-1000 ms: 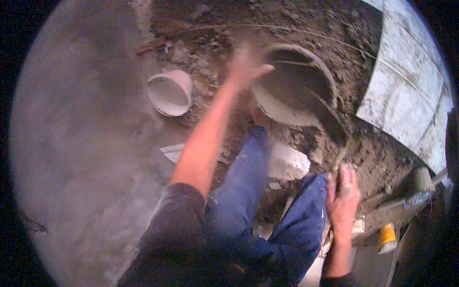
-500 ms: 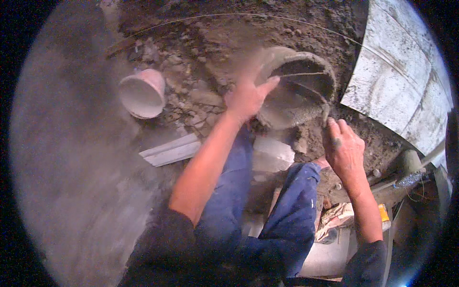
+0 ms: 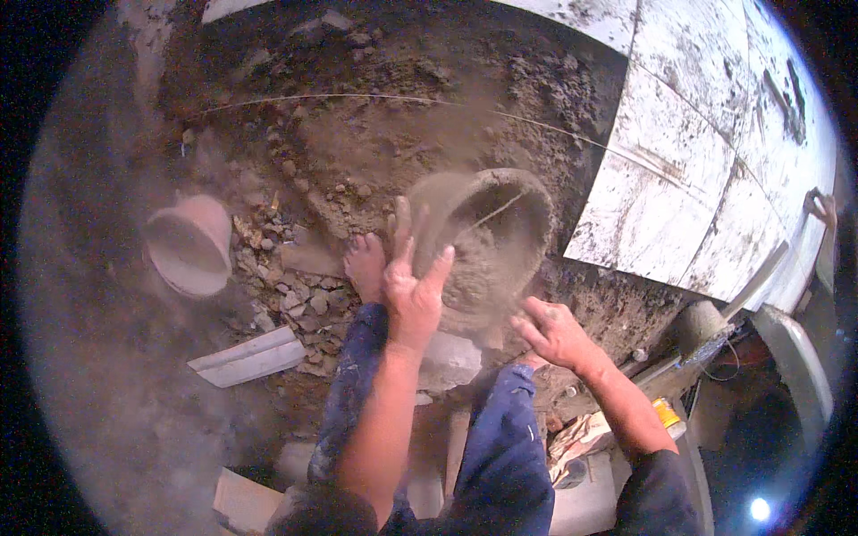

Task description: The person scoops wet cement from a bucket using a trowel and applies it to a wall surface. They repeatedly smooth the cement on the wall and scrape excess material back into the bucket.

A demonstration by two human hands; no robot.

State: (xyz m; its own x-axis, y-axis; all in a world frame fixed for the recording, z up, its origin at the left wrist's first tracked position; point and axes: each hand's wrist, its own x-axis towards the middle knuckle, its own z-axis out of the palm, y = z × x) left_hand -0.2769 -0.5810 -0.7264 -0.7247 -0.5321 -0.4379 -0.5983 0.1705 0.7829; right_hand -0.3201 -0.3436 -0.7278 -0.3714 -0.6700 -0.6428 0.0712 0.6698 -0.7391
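A mortar-caked bucket leans over on the dirt in front of me, with wet grey mortar inside. A thin handle crosses its mouth. Against the bucket's left side rests my left hand, fingers stretched and spread, thumb toward the mouth. My right hand is at the near right edge of the bucket, its fingers bent in at the rim; the exact contact is hard to see. My bare foot stands just left of my left hand.
A pinkish bucket stands tilted at left beside broken rubble. Dirty white tiles cover the right side. A string stretches across the dirt. A pale strip lies near left; another person's hand shows far right.
The view has shifted, so the surroundings sit lower and further left. My left hand stays spread at the bucket's side. More mortar shows in the bucket's mouth.
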